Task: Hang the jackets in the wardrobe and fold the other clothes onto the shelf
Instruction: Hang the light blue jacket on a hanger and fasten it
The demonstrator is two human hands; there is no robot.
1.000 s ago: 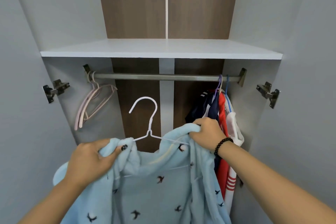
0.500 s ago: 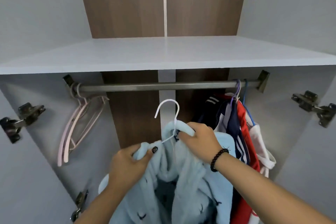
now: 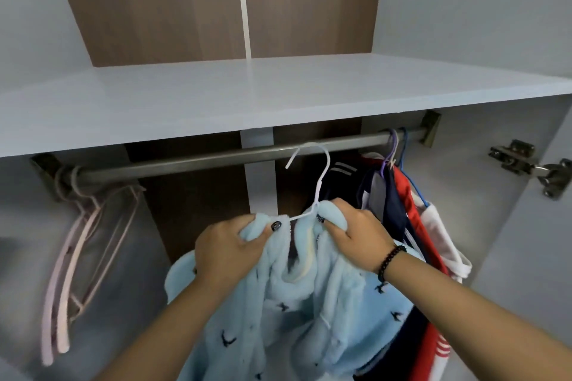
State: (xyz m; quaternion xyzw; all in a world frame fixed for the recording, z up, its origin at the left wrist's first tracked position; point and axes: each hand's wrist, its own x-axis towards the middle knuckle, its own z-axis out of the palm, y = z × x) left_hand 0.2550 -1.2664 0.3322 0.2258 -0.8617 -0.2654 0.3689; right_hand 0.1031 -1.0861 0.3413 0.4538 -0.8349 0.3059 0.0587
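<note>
Jacket [image 3: 288,312], pale blue fleece with small dark bird marks, hangs bunched on a white hanger [image 3: 318,182] in the middle of the wardrobe, below the rail [image 3: 192,162]. Left hand [image 3: 229,247] clenches the fleece at the left shoulder, thumb on top; right hand [image 3: 356,235] grips the fleece at the right shoulder, just beside the hanger's neck, a bead bracelet [image 3: 390,260] on its wrist. The hanger's hook rises in front of the rail; whether it rests on the rail cannot be told. At the rail's right end hang dark, red and white clothes [image 3: 402,219], touching the jacket's right side. At the left end hang pink hangers [image 3: 77,260]. Above the rail runs a white shelf [image 3: 216,96]. A door hinge [image 3: 532,167] sits far right.
</note>
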